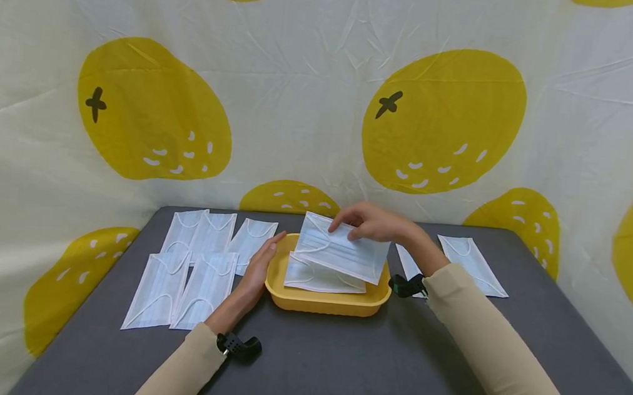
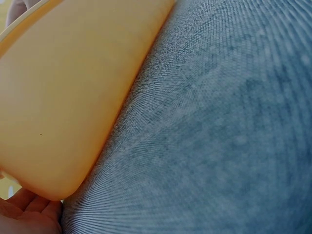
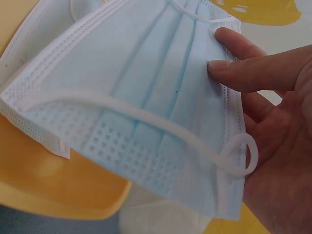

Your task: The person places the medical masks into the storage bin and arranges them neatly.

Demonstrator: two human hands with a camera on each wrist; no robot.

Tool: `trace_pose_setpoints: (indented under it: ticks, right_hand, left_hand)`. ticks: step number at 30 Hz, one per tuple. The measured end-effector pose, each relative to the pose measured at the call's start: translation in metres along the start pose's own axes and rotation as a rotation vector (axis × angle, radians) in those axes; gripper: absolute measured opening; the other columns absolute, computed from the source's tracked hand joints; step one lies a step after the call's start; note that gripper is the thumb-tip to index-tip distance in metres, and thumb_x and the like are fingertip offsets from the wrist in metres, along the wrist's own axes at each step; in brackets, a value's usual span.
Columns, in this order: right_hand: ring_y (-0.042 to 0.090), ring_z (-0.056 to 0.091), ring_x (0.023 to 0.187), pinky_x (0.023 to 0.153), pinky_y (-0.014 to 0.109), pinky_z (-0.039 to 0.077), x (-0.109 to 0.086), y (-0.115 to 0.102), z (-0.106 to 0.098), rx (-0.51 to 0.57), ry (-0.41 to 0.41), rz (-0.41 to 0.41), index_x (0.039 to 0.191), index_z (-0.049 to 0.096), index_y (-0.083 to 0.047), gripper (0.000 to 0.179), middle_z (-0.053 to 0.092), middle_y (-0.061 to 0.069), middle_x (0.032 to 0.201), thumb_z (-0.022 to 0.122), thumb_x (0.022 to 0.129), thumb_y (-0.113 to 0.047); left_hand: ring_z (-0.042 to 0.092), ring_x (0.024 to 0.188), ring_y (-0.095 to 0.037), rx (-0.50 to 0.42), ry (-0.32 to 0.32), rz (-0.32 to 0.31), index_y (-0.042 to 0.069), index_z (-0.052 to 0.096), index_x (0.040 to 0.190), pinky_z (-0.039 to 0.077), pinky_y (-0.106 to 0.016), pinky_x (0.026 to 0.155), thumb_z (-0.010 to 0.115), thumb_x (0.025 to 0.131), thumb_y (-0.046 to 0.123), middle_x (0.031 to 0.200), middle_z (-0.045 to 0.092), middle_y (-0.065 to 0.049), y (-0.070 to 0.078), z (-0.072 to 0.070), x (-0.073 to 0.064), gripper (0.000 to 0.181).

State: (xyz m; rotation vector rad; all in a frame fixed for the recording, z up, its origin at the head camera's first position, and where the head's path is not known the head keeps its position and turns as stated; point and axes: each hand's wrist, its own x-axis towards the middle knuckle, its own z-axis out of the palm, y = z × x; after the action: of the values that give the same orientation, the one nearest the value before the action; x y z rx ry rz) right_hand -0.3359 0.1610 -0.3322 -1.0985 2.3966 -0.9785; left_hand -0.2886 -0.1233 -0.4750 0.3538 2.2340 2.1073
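Right hand [image 1: 373, 222] arched above yellow tray [image 1: 326, 305], pinching a face mask [image 1: 340, 248], left hand [image 1: 258, 269] straight-fingered against the tray's side

left hand [image 1: 256, 274] straight-fingered; right hand [image 1: 372, 222] pinching; forearms [image 1: 498, 348] angled inward

No text, label or number can be read in any view. No brand or sign is legible.

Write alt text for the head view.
A person's right hand pinches a pale blue face mask over a yellow tray holding at least one more mask; the left hand rests against the tray's left side. Five masks lie to the tray's left and two others to its right on a dark grey table.
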Motion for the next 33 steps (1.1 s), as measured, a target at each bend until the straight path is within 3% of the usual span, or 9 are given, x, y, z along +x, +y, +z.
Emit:
trace_pose_setpoints:
  ticks: [10, 19, 27, 33]
  right_hand:
    - [0.022, 0.055, 0.107, 0.104, 0.045, 0.042, 0.018, 0.002, 0.013, -0.019, -0.097, -0.027, 0.113, 0.069, -0.008, 0.041, 0.066, 0.006, 0.117, 0.053, 0.081, 0.011]
    - [0.019, 0.055, 0.103, 0.095, 0.037, 0.044, 0.029, 0.001, 0.025, -0.042, -0.160, -0.038, 0.112, 0.070, -0.008, 0.044, 0.068, 0.005, 0.116, 0.053, 0.078, 0.014]
    - [0.019, 0.054, 0.105, 0.092, 0.032, 0.045, 0.036, 0.010, 0.031, 0.029, -0.185, -0.003, 0.112, 0.069, -0.005, 0.046, 0.067, 0.007, 0.117, 0.050, 0.077, 0.016]
    - [0.019, 0.054, 0.106, 0.093, 0.031, 0.045, 0.040, 0.015, 0.036, 0.071, -0.209, 0.009, 0.114, 0.068, -0.003, 0.044, 0.066, 0.010, 0.120, 0.051, 0.077, 0.015]
  left_hand:
    - [0.020, 0.148, -0.020, -0.016, -0.007, 0.017, 0.026, 0.036, 0.149, 0.013, -0.044, 0.122, 0.026, 0.105, 0.041, 0.156, 0.029, 0.005, -0.001, 0.000, 0.000, 0.047]
    - [0.023, 0.146, -0.017, -0.020, 0.006, 0.006, 0.030, 0.039, 0.146, 0.013, -0.044, 0.122, 0.027, 0.105, 0.041, 0.155, 0.032, 0.008, -0.001, -0.001, -0.003, 0.044]
    - [0.014, 0.149, -0.019, -0.035, -0.059, -0.032, 0.015, 0.030, 0.151, 0.009, -0.044, 0.122, 0.023, 0.107, 0.028, 0.159, 0.024, -0.001, 0.027, -0.001, -0.014, 0.047]
    - [0.016, 0.148, -0.017, -0.044, -0.039, -0.023, 0.019, 0.032, 0.151, 0.010, -0.044, 0.122, 0.024, 0.107, 0.034, 0.158, 0.027, 0.002, 0.008, -0.002, -0.005, 0.047]
